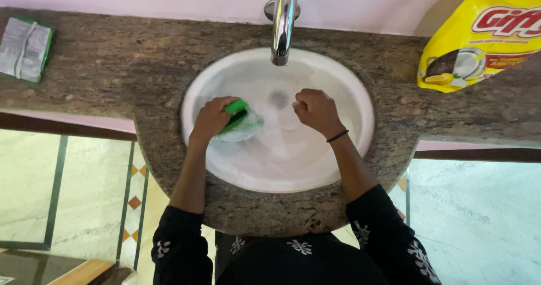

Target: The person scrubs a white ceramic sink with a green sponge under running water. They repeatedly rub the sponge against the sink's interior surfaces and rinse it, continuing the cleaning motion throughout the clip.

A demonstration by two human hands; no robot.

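A round white sink basin is set into a speckled granite counter, with a chrome tap over its far edge. My left hand grips a green scrub pad pressed against the soapy left side of the basin. My right hand is inside the basin near the drain, fingers curled shut, with nothing visible in it. A black band sits on my right wrist.
A yellow pouch of dish cleaner stands on the counter at the far right. A small green-and-white packet lies at the far left. Tiled floor shows below the counter on both sides.
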